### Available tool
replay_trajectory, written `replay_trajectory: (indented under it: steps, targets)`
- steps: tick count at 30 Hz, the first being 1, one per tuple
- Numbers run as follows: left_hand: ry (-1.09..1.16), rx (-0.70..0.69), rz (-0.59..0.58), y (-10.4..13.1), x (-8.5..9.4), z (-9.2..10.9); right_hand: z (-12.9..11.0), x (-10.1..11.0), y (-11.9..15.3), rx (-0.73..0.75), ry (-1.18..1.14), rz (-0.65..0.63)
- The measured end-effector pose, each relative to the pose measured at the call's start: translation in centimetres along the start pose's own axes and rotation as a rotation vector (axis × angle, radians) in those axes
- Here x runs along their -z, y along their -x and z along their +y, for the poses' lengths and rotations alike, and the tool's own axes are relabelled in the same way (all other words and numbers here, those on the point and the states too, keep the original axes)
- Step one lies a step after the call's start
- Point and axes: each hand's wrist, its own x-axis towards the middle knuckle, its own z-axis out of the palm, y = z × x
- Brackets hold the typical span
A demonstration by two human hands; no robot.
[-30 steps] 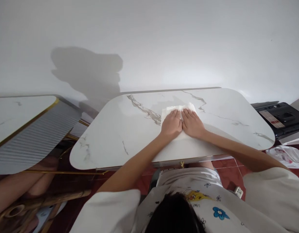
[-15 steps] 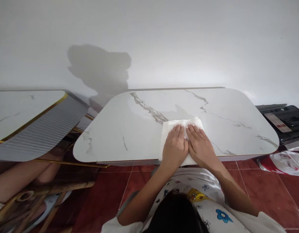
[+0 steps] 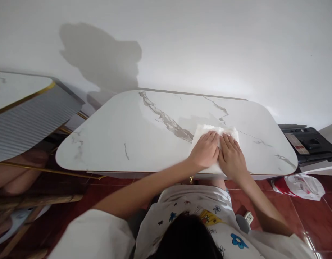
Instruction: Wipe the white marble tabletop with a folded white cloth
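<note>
A white cloth [image 3: 202,131] lies flat on the white marble-patterned table top [image 3: 155,144], near its front edge and right of the middle. My left hand [image 3: 206,149] rests palm down on the cloth's left part, fingers stretched forward. Beside it, my right hand [image 3: 232,153] presses flat on the right part, fingers also extended. The two hands are side by side at the thumbs. Part of the cloth is hidden beneath them.
At the left stands another marble-topped table [image 3: 20,90] with a ribbed grey side, with a person's legs [image 3: 17,172] below it. A black case [image 3: 314,144] is at the right. On the red floor lie a plastic bag [image 3: 303,186] and a power socket [image 3: 248,216].
Both hands and the cloth have moved to the right along the table top. The view has shifted and tilted slightly, and the left forearm now reaches further across.
</note>
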Motion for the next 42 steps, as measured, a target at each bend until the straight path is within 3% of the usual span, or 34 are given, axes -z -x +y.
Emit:
replay_trajectory:
  steps: [6, 16, 23, 27, 32, 38, 42]
  targets:
    - [-0.038, -0.026, 0.021, -4.8, -0.6, -3.8, 1.7, -1.9, -5.7, 0.046, 0.093, -0.047]
    - [-0.139, 0.174, 0.15, -16.3, -2.1, -9.7, 8.2, -5.0, -20.3, 0.205, 0.125, -0.153]
    - [-0.151, 0.207, 0.199, -20.3, -3.0, -12.7, 9.9, -7.0, -25.0, 0.183, 0.122, -0.122]
    - [-0.155, 0.217, 0.202, -20.3, -3.1, -12.7, 9.8, -7.0, -25.1, 0.167, 0.13, -0.125]
    - [-0.149, 0.163, 0.161, -18.1, -2.6, -11.8, 8.6, -6.2, -22.6, 0.138, 0.121, -0.145]
    - [-0.159, 0.094, 0.15, -12.7, -2.4, -9.7, 6.1, -4.7, -16.7, 0.17, 0.12, -0.158]
    - [-0.151, 0.095, 0.083, -8.1, -1.7, -7.6, 4.3, -3.4, -12.2, 0.233, 0.091, -0.145]
